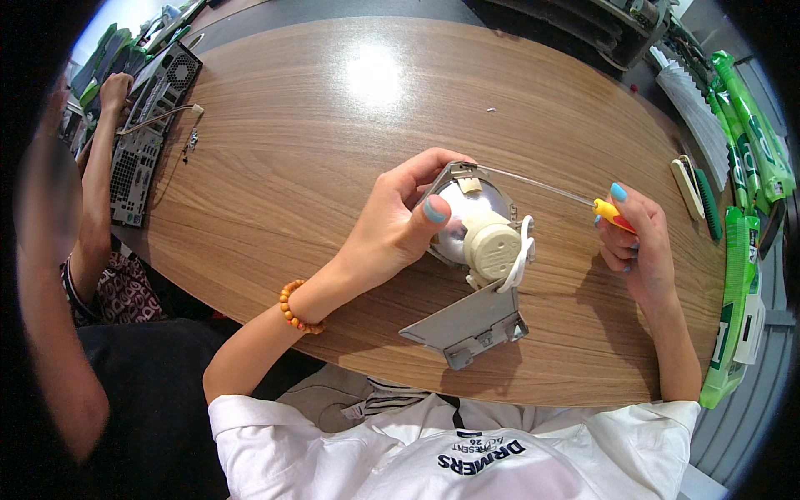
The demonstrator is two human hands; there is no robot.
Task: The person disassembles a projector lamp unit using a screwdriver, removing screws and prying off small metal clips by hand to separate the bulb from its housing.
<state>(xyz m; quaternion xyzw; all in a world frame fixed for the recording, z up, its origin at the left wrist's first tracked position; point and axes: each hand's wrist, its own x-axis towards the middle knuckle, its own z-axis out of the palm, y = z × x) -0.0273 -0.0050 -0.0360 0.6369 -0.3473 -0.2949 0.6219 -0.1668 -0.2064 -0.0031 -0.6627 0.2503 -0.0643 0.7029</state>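
Note:
My left hand [385, 223] is closed around the side of a projector lamp [451, 223] and holds it above the wooden table. The lamp has a silvery reflector, a round cream ceramic base [495, 253] and a short white wire [525, 260]. A grey metal plate [462, 321] with small brackets hangs at its near end. In my right hand [646, 246], fingers wrapped round it, is a screwdriver [615, 218] with a yellow and red handle. Its long thin shaft points left to the frame's upper edge, near my left fingertips. Whether the tip sits on a screw cannot be made out.
An opened computer case [137, 167] stands at the left edge, with a co-worker's hand [115, 92] over it. Small loose parts [192, 143] lie beside it. At right are green packages [754, 125], a cream-coloured tool [687, 188] and a green brush [710, 207]. Dark equipment [612, 33] stands far right.

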